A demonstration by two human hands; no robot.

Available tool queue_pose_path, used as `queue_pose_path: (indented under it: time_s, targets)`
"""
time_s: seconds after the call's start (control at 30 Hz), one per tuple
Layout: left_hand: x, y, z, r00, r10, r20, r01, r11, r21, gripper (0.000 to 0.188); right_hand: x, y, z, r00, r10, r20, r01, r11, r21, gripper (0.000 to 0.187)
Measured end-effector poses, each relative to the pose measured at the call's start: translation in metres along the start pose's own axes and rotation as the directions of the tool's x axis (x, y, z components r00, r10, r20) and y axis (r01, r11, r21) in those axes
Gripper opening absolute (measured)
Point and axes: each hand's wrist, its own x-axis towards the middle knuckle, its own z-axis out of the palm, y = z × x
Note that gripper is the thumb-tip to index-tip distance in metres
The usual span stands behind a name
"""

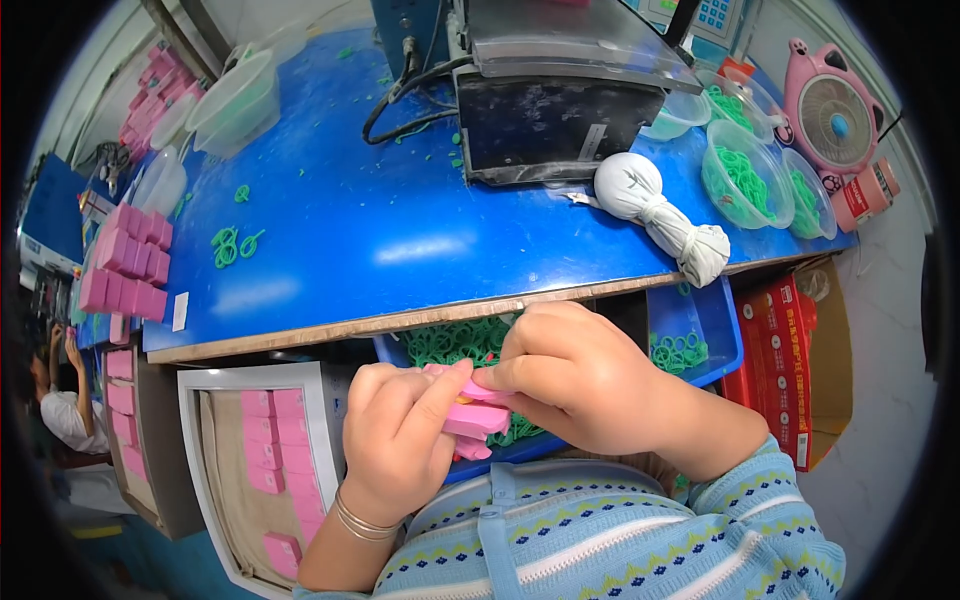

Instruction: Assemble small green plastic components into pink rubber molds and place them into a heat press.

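Observation:
Both my hands meet over a blue bin [710,372] in front of the table edge. My left hand [395,435], with bangles at its wrist, is closed around a pink rubber mould [478,420]. From the other side my right hand [575,370] pinches the mould's upper part. Its pink layers are spread apart, and a small yellowish bit shows between them. What lies under the fingertips is hidden. Beneath the hands, many green wax rings [455,342] fill the bin.
Left of me, a white-framed tray [205,460] holds pink blocks. More pink blocks [125,260] are stacked at the table's left end. A black machine [550,125], a white cloth-wrapped bundle [660,212], tubs of green pieces [712,190] and a pink fan [835,110] stand beyond. Another person [70,415] sits far left.

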Motion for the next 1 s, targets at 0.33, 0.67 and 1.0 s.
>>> queue_pose_path:
  time_s: [0.33, 0.67, 1.0]
  targets:
    - [0.005, 0.011, 0.006, 0.981, -0.130, 0.147, 0.164, 0.954, -0.250, 0.032, -0.008, -0.008, 0.027, 0.983, -0.001, -0.184, -0.048, 0.964, -0.262, 0.037]
    - [0.011, 0.014, 0.001, 0.969, -0.015, 0.247, 0.119, 0.904, -0.412, 0.030, 0.000, 0.009, 0.016, 0.971, 0.190, 0.143, -0.238, 0.749, 0.619, 0.035]
    - [-0.005, 0.012, 0.009, 0.694, -0.569, 0.442, 0.636, 0.196, -0.747, 0.027, -0.014, 0.012, 0.021, 0.924, 0.377, 0.071, -0.329, 0.686, 0.649, 0.028]
